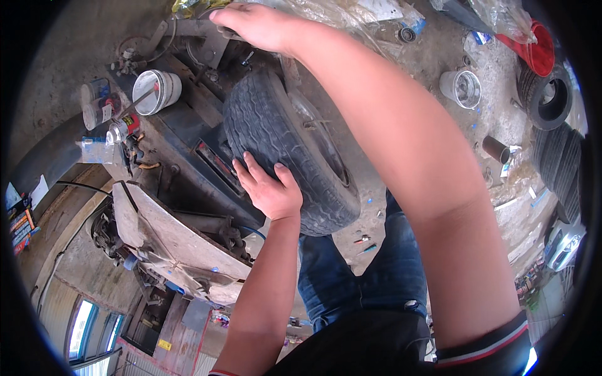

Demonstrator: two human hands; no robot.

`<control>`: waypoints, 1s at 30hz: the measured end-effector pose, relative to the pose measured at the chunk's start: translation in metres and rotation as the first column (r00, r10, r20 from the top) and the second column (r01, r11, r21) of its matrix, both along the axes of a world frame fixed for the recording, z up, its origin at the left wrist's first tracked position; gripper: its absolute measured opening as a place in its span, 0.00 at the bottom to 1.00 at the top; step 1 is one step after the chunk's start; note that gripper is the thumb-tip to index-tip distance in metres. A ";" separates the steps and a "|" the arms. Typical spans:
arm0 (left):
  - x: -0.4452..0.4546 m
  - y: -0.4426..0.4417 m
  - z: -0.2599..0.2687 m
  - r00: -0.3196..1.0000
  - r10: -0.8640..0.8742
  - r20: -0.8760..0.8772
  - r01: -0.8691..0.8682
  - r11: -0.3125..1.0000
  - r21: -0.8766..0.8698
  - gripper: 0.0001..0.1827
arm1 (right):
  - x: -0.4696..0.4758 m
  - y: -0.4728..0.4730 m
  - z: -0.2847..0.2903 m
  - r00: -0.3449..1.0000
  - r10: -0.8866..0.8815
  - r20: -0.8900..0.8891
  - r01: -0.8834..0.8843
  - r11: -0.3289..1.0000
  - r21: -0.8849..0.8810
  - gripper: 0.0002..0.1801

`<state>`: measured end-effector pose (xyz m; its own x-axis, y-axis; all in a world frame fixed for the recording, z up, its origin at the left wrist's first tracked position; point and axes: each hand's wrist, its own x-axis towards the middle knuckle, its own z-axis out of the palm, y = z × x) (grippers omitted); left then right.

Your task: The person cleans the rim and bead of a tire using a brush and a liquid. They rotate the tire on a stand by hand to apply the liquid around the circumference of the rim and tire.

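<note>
A worn black tire [273, 141] mounted on a metal rim [324, 136] stands tilted in front of my legs, beside a dark steel machine frame [174, 141]. My left hand [273, 190] lies on its tread, fingers spread and holding nothing. Beyond the tire, my right hand [251, 26] reaches to the metal bracket [214, 49] at the machine's far end. Its fingers are curled and partly hidden, so I cannot tell whether they grip the bracket. A valve stem [316, 123] seems to stick out on the rim side.
On the frame stand a white bucket [164, 91] with a brush handle in it, a can [123, 128] and plastic jars [101, 113]. A pale panel [174, 235] juts out at left. Rightward lie another bucket [462, 89], a small tire [548, 101], a tube [496, 149] and a red container [538, 51].
</note>
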<state>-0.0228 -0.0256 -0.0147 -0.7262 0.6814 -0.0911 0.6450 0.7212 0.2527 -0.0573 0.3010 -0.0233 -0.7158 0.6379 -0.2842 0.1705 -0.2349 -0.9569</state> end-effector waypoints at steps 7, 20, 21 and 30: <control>0.003 -0.008 -0.003 0.999 -0.021 -0.037 0.021 0.999 0.027 0.38 | 0.011 -0.007 0.016 0.998 -0.063 0.031 0.061 0.997 0.044 0.33; 0.008 -0.029 -0.005 0.999 0.002 -0.043 0.002 0.997 0.081 0.38 | 0.007 -0.020 -0.001 0.984 -0.172 -0.036 0.170 0.984 -0.053 0.34; 0.007 -0.029 -0.006 0.999 0.007 -0.039 -0.004 0.997 0.076 0.38 | 0.005 -0.024 -0.001 0.978 -0.205 -0.030 0.203 0.978 -0.054 0.34; 0.004 -0.030 -0.009 0.999 0.026 -0.042 -0.022 0.996 0.089 0.38 | 0.005 -0.031 0.003 0.968 -0.237 -0.078 0.231 0.970 -0.076 0.30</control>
<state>-0.0186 -0.0554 -0.0237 -0.7445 0.6676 0.0006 0.6394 0.7128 0.2882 -0.0525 0.2695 -0.0205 -0.5723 0.7725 -0.2752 0.0217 -0.3213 -0.9467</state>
